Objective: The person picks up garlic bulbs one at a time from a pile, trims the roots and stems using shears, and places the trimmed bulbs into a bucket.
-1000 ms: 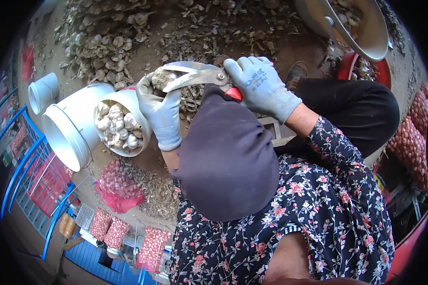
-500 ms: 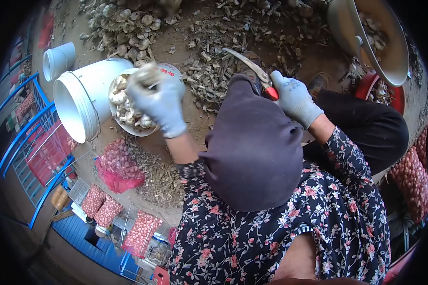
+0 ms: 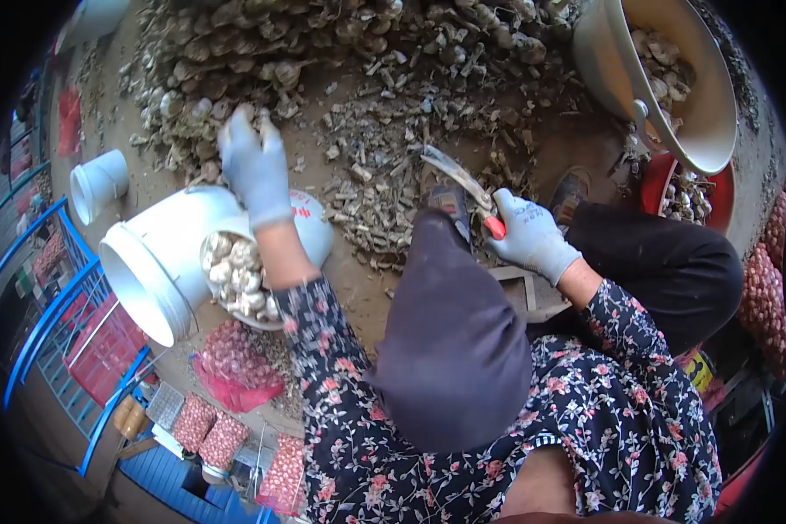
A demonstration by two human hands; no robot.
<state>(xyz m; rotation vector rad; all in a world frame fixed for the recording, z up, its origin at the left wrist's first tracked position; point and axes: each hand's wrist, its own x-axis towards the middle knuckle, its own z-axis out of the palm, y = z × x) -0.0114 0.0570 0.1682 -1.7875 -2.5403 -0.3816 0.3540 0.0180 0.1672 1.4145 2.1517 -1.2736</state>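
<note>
My left hand [image 3: 258, 170], in a pale work glove, reaches to the edge of a heap of garlic [image 3: 236, 61] with its fingers apart; it is slightly blurred and nothing shows clearly in it. Below that wrist, a tilted white bucket [image 3: 313, 231] with red lettering holds trimmed garlic bulbs [image 3: 238, 275]; my forearm partly covers it. My right hand [image 3: 533, 236], gloved too, is wrapped round the red handle of pruning shears [image 3: 463, 175]. Their curved blade points up and left, over a shoe.
A large white bucket [image 3: 144, 284] lies tipped at left, with a smaller one [image 3: 99, 185] beyond. Cut stems [image 3: 384, 175] litter the ground ahead. At right, a tilted pail [image 3: 616, 79] holds garlic above a red basin [image 3: 721, 196]. Net sacks [image 3: 236, 362] lie at lower left.
My left hand has moved up and away from over the garlic bucket to the heap. My right hand still grips the shears. The view has shifted, showing more of the heap.
</note>
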